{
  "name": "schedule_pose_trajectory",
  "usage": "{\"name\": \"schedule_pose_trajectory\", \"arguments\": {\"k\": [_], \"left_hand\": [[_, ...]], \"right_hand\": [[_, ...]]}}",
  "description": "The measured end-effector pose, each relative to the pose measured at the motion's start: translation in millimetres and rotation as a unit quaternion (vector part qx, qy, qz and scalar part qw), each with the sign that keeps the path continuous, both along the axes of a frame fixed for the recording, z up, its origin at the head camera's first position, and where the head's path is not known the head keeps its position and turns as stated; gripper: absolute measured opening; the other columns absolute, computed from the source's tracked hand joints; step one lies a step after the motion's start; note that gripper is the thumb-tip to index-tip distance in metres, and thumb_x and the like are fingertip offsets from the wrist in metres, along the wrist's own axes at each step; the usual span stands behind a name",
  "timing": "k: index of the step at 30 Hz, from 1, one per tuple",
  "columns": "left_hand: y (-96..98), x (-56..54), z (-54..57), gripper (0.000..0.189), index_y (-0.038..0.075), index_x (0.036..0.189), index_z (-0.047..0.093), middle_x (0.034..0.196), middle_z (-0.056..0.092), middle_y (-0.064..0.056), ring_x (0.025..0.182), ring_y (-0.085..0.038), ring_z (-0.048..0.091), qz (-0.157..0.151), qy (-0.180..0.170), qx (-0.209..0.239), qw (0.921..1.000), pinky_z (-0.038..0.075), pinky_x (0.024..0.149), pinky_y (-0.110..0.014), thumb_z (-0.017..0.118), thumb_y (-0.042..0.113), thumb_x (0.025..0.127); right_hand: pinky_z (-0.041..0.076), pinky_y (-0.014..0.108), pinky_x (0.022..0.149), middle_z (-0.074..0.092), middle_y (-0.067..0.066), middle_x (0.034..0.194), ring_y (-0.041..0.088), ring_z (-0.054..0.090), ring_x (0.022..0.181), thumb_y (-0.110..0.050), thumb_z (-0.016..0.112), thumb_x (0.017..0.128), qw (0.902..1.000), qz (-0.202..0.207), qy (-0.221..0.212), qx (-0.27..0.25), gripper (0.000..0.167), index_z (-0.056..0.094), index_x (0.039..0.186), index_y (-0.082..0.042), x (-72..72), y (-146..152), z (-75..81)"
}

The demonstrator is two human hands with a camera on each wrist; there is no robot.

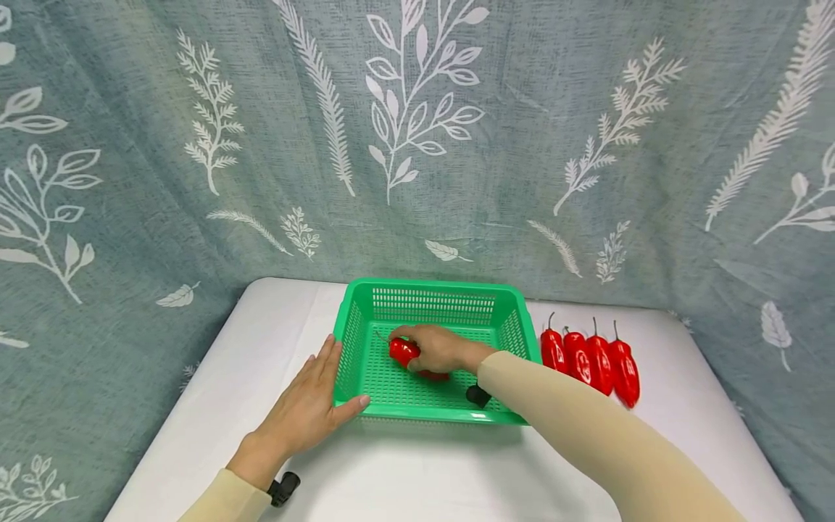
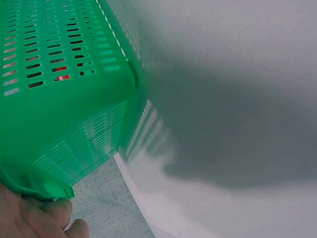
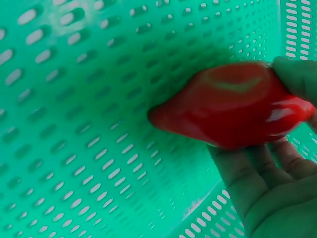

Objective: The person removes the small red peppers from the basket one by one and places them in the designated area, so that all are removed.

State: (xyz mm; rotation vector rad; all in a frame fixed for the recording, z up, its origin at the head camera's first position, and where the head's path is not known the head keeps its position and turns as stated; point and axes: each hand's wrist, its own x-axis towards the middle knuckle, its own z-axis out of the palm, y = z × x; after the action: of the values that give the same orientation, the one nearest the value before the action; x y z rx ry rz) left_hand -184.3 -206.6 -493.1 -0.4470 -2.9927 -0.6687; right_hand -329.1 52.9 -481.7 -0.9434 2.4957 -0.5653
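Observation:
Inside a green plastic basket [image 1: 443, 415], my right hand [image 1: 438, 349] holds a red pepper [image 1: 402, 352] between thumb and fingers. Part of that pepper is hidden by the hand in the head view; its stem points to the left. The right wrist view shows the tapered tip of the pepper [image 3: 223, 109] over the perforated basket floor, with the fingers [image 3: 242, 178] against its side. At the basket's front left corner rests my left hand [image 1: 306, 406], its fingers straight along the left side and its thumb on the front rim.
Right of the basket, several red peppers [image 1: 590, 362] lie side by side in a row, stems toward the back. Everything stands on a white table [image 1: 417, 471]. A patterned grey-green cloth [image 1: 496, 181] hangs behind it.

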Motion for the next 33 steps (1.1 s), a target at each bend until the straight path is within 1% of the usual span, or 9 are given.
{"name": "schedule_pose_trajectory", "arguments": {"k": [6,12,14,19,23,27,33], "left_hand": [[0.6,-0.1,-1.0,0.111,-0.004,0.167,0.014,0.177,0.007,-0.019,0.162,-0.035,0.021,0.0,0.002,-0.001,1.0,0.023,0.131,-0.053,0.051,0.076,0.099],[1.4,-0.5,-2.0,0.112,-0.003,0.167,0.013,0.177,0.007,-0.018,0.162,-0.035,0.021,0.001,0.002,-0.002,1.0,0.023,0.131,-0.054,0.05,0.077,0.098],[1.9,-0.5,-1.8,0.112,-0.003,0.167,0.013,0.177,0.007,-0.019,0.162,-0.035,0.021,0.001,0.002,-0.002,1.0,0.023,0.131,-0.054,0.051,0.076,0.098],[2.9,0.0,-1.1,0.111,-0.004,0.167,0.014,0.177,0.008,-0.019,0.162,-0.036,0.02,0.001,0.005,-0.003,1.0,0.023,0.131,-0.054,0.052,0.075,0.099],[3.0,0.3,-0.9,0.11,-0.005,0.166,0.015,0.177,0.009,-0.02,0.163,-0.036,0.017,-0.001,0.011,-0.007,0.9999,0.021,0.132,-0.053,0.052,0.074,0.099],[3.0,0.2,-0.9,0.11,-0.006,0.166,0.017,0.176,0.011,-0.021,0.163,-0.039,0.016,0.0,0.019,-0.015,0.9997,0.02,0.132,-0.053,0.052,0.074,0.099],[3.4,-0.2,-0.5,0.109,-0.006,0.166,0.018,0.176,0.012,-0.022,0.163,-0.038,0.014,0.001,0.023,-0.024,0.9995,0.019,0.133,-0.054,0.053,0.073,0.099]], "right_hand": [[0.058,0.042,0.092,0.069,0.008,0.128,0.023,0.065,0.11,-0.014,0.076,0.096,0.9991,-0.023,0.017,-0.031,0.059,0.056,0.15,-0.023,-1.1,8.4,6.9],[0.06,0.037,0.084,0.068,0.006,0.121,0.021,0.065,0.103,-0.02,0.076,0.097,0.9972,-0.049,0.013,-0.056,0.056,0.054,0.148,-0.023,1.1,16.2,13.8],[0.06,0.036,0.084,0.067,0.005,0.121,0.021,0.065,0.103,-0.02,0.075,0.097,0.9962,-0.056,0.01,-0.067,0.054,0.054,0.147,-0.025,2.9,18.6,16.9],[0.06,0.037,0.083,0.066,0.004,0.122,0.02,0.065,0.103,-0.02,0.074,0.097,0.9942,-0.068,0.018,-0.081,0.051,0.055,0.145,-0.026,6.8,23.0,24.6],[0.06,0.037,0.083,0.066,0.003,0.123,0.02,0.066,0.102,-0.02,0.073,0.099,0.9925,-0.079,0.02,-0.091,0.053,0.054,0.148,-0.029,10.6,26.3,31.1],[0.061,0.038,0.081,0.065,0.005,0.123,0.021,0.067,0.102,-0.021,0.072,0.1,0.9901,-0.088,0.008,-0.109,0.056,0.052,0.151,-0.033,12.8,32.2,35.7],[0.063,0.036,0.076,0.066,0.008,0.12,0.021,0.07,0.098,-0.019,0.075,0.099,0.9852,-0.107,-0.006,-0.134,0.058,0.053,0.151,-0.031,15.5,41.7,43.5]]}}
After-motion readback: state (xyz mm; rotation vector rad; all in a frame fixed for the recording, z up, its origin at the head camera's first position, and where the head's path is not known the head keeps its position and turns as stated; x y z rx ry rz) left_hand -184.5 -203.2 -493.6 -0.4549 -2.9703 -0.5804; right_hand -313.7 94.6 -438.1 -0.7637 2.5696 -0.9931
